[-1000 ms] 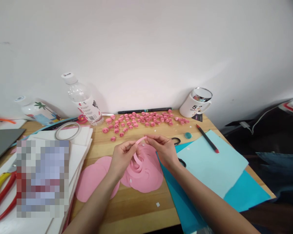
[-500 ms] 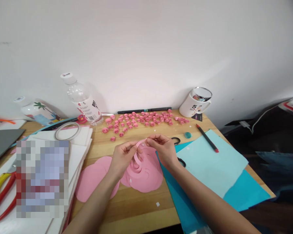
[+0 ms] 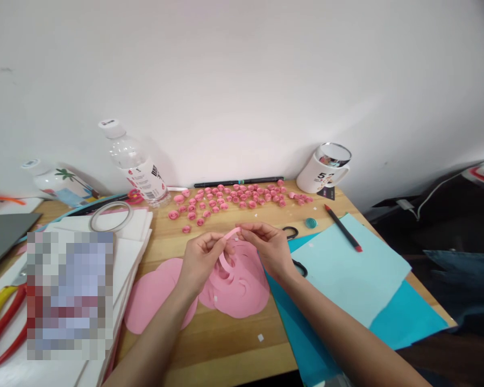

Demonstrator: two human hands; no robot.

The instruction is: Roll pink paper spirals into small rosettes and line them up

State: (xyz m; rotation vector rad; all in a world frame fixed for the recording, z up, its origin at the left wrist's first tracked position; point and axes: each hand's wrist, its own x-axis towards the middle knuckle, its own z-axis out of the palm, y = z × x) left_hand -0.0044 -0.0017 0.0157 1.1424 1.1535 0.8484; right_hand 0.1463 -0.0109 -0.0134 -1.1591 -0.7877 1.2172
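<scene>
left hand (image 3: 197, 259), right hand (image 3: 272, 248): both pinching pink strip (image 3: 231, 233) | mug (image 3: 311, 176): "5" legible | bottle label (image 3: 142, 181): small print unreadable

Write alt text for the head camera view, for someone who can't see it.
The left hand and right hand hold a curled pink strip over paper discs on a table. Behind, small pink rolls lie between a bottle and a mug; blue sheets lie at right.

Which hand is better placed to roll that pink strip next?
Probably the right hand: its fingers pinch the upper end of the pink strip, while the left hand holds it lower down.
</scene>
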